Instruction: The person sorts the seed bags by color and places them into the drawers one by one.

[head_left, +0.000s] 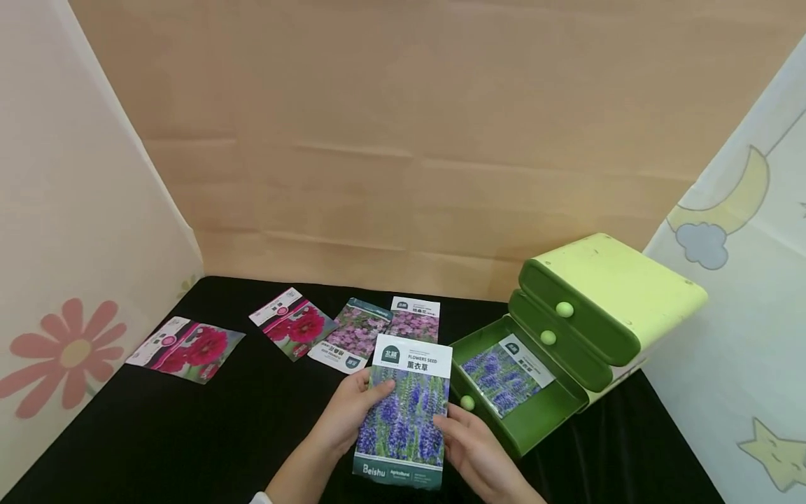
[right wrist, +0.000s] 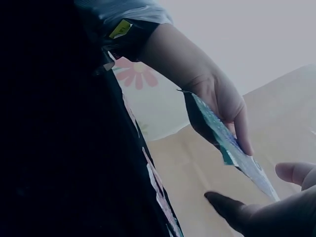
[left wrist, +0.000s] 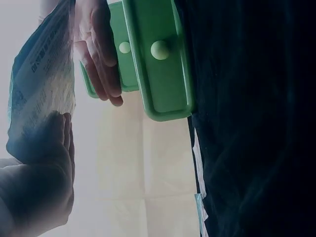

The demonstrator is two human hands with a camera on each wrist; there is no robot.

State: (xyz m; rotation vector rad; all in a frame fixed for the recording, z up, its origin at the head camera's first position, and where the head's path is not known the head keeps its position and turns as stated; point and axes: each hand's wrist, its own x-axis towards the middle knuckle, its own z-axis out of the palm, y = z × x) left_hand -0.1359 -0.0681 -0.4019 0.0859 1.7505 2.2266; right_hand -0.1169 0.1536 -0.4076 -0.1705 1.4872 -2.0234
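A lavender seed packet (head_left: 403,413) with purple flowers and a white top is held upright over the black cloth. My left hand (head_left: 349,413) grips its left side, thumb across the front; the left wrist view shows this hand (left wrist: 42,182) behind the packet (left wrist: 44,79). Beside the right edge is my right hand (head_left: 472,448). Its thumb and fingers stand apart around that edge in the right wrist view, where the hand (right wrist: 281,207) is partly cut off. A similar lavender packet (head_left: 504,374) lies in the pulled-out bottom drawer (head_left: 548,420) of a green cabinet (head_left: 617,280).
Two packets with red flowers, one at far left (head_left: 189,350) and another nearer the middle (head_left: 292,322), lie on the black cloth (head_left: 189,441). Two pink-flower packets overlap behind the held one, the left (head_left: 355,329) and the right (head_left: 415,318). Two upper drawers are closed.
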